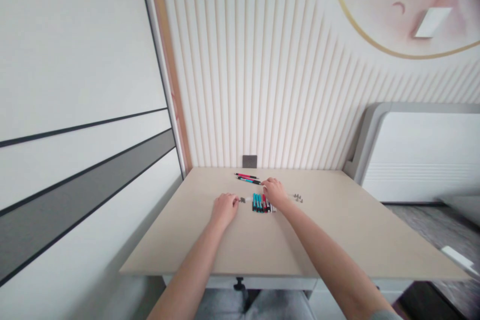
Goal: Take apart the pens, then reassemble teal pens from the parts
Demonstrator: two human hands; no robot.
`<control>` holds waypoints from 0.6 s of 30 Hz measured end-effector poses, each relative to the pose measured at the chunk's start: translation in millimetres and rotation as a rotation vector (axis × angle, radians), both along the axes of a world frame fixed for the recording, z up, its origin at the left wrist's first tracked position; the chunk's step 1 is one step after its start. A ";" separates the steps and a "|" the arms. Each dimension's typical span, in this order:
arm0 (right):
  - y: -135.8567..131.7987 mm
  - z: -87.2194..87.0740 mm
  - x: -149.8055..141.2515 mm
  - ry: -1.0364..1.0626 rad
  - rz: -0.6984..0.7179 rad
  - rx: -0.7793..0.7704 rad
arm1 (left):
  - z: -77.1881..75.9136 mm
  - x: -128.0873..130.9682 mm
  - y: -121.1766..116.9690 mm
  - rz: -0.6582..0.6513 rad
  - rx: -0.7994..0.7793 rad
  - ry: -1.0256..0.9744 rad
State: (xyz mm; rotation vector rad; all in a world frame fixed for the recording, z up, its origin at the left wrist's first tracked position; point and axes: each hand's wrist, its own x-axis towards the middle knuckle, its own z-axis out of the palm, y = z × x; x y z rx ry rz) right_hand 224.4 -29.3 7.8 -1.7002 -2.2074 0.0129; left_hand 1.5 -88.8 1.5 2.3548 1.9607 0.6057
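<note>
Tightly packed, a row of markers (pixel 261 203) lies on the desk (pixel 330 240), the right hand (pixel 275 192) curled against its far end, the left hand (pixel 225 209) half-closed by a small grey piece (pixel 242 200); any grip is hidden, and a careless brush could scatter the row

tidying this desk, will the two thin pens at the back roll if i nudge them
The two thin pens look round-barrelled, so would probably roll on the smooth tabletop if pushed. They look stiff and light, so should lift easily.
</note>
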 end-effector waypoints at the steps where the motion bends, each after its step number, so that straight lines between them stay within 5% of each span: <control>1: 6.6 0.6 -3.9 -0.014 -0.003 -0.018 | 0.2 0.1 -0.7 0.014 -0.001 0.005; 9: 31.9 -4.5 -16.3 -0.030 -0.063 -0.087 | -1.3 3.7 -2.0 0.136 -0.012 0.016; 18: 41.5 -6.3 -22.8 -0.002 -0.128 -0.167 | -1.4 6.1 -2.1 0.077 0.018 -0.022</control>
